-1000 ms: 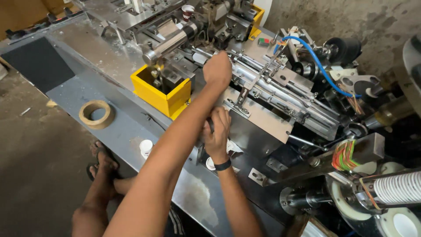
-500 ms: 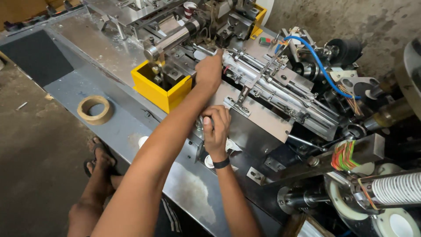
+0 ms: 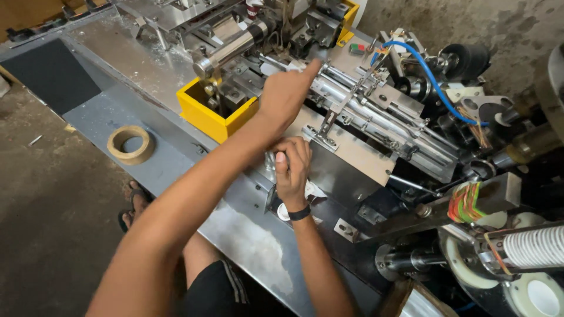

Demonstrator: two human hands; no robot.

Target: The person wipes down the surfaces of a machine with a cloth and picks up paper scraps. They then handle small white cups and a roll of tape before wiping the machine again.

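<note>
My left hand [image 3: 286,94] reaches over the steel machine [image 3: 352,152]. Its fingers are curled and its index finger is stretched out, with the tip on the steel rail assembly [image 3: 376,111] at the machine's middle. My right hand [image 3: 292,170], with a black band on the wrist, is closed in a fist around a small metal part [image 3: 270,159] that sticks up from the machine's front plate. What lies under the fist is hidden. The two hands are close together, the left just above the right.
A yellow box [image 3: 214,120] of metal parts sits left of my hands. A roll of brown tape [image 3: 130,144] lies on the grey bench. A blue hose [image 3: 426,64] curves at the back right. White stacked cups [image 3: 534,246] lie at the lower right. A sandalled foot [image 3: 132,205] is on the floor.
My left hand has stayed on the machine's rail and now has its index finger stretched out. The right hand keeps its grip in the same place. The view has shifted slightly.
</note>
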